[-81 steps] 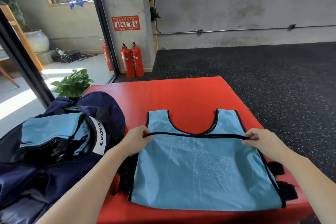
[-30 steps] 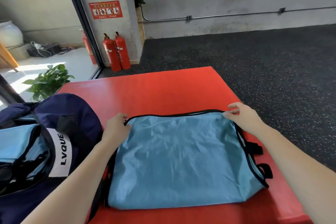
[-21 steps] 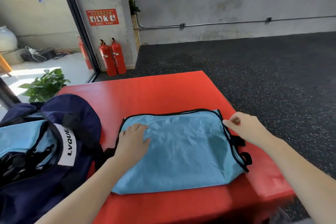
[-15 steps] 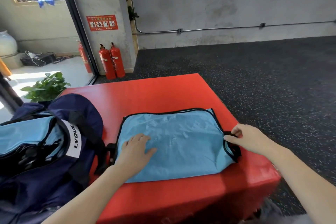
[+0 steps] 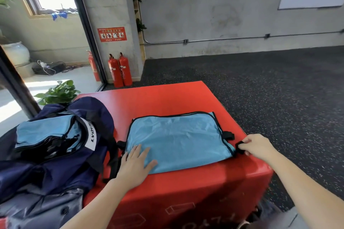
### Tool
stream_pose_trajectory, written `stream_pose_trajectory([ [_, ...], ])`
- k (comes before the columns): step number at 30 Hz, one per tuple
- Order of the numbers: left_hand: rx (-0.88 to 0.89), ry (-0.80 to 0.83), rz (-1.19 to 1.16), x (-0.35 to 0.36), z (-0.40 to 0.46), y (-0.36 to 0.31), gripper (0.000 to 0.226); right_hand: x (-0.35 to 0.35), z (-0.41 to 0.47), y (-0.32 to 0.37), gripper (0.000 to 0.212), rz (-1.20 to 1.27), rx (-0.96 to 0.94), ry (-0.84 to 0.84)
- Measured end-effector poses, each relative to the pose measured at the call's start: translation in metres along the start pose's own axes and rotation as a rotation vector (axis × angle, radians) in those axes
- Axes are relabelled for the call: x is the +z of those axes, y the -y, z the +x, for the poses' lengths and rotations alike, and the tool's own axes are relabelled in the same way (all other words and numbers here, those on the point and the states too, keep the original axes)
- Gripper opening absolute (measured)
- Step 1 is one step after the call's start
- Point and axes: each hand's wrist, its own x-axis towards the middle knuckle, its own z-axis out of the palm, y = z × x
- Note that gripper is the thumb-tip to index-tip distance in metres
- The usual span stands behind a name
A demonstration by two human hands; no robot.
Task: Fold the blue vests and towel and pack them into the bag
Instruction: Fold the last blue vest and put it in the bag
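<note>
Two bare hands work a folded blue vest [image 5: 176, 137] on a red padded block [image 5: 167, 188].

The vest lies flat near the block's front edge, toward its right side. The left hand [image 5: 136, 161] rests on the vest's front-left corner, fingers straight and spread. The right hand [image 5: 257, 146] pinches a black strap [image 5: 242, 148] at the vest's front-right corner, close to the block's right edge. A navy bag [image 5: 61, 154] sits open at the block's left edge, blue fabric [image 5: 42, 132] showing inside.

Two bare forearms — no sleeves, left hand [image 5: 135, 161], right hand [image 5: 257, 146] — no rings, no watch
</note>
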Motion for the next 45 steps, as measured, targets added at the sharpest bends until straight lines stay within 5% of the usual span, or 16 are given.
stream_pose_trajectory([
  [5,-0.006,-0.005,-0.015,-0.003,-0.006,-0.004,0.111,-0.003,-0.014,-0.009,0.007,-0.080,0.095,-0.028],
  [10,0.082,-0.090,-0.077,-0.009,-0.018,-0.026,0.106,0.033,-0.034,0.027,0.023,-0.008,-0.385,-0.381],
  [14,0.175,-0.088,-0.135,-0.002,-0.025,-0.050,0.068,0.085,-0.061,0.065,0.036,-0.083,-0.678,-0.056],
  [17,0.141,-0.027,-0.151,0.010,-0.027,-0.049,0.067,0.111,-0.058,0.063,0.082,-0.320,-0.663,0.081],
  [23,-0.026,0.016,-0.005,0.014,-0.019,-0.014,0.105,0.097,-0.021,0.017,0.123,-0.483,-0.349,0.015],
  [27,0.035,0.025,-0.007,0.010,0.000,-0.016,0.102,0.091,-0.026,0.014,0.082,-0.454,-0.296,-0.005],
  [34,0.101,0.001,-0.015,0.000,0.019,-0.013,0.069,0.082,-0.032,0.016,0.070,-0.295,-0.382,0.025],
  [37,0.103,-0.158,-0.020,0.005,0.005,-0.021,0.051,0.068,-0.038,0.015,0.059,-0.213,-0.433,0.068],
  [40,-0.050,-0.267,0.102,0.004,-0.015,-0.033,0.045,0.063,-0.040,0.012,0.055,-0.260,-0.471,0.083],
  [45,-0.232,-0.200,0.077,0.002,-0.010,-0.033,0.058,0.063,-0.044,0.017,0.059,-0.303,-0.512,0.060],
])
